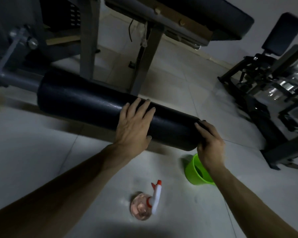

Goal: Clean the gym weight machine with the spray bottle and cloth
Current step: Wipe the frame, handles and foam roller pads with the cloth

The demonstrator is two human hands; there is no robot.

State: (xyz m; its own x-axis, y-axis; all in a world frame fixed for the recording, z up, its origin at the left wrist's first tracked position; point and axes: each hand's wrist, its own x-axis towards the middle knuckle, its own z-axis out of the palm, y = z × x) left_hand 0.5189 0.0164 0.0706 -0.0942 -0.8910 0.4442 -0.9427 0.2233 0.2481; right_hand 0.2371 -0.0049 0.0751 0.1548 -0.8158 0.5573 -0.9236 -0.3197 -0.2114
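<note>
- The floor [41,152] is pale tile. It fills the bottom half of the view, and the cleaning things sit on it.
- The gym weight machine [89,40] stands at 12 o'clock. It has grey metal legs and a dark seat pad [205,12] up at 1 o'clock.
- Another machine [265,83] stands at 3 o'clock, well apart from the hands.
- The black roller pad [84,100] is part of the weight machine. It runs from 9 o'clock down to 4 o'clock, and it is the part being worked on now.
- The left hand [134,127] lies on top of the roller near the middle of the view. Its fingers are straight and spread, not gripping. I think it presses down so the roller does not spin.
- The right hand [211,145] is at 4 o'clock, with its fingers curled round the end of the roller. Something dark shows at the fingertips. It may be the cloth, but I cannot tell in this dim light.
- A green bucket [193,172] sits on the floor at 5 o'clock, partly hidden by the right arm.
- The spray bottle [143,206] stands on the floor at 6 o'clock, between the two arms. No hand is on it. It looks put down close by so both hands are free and it is easy to pick up.
</note>
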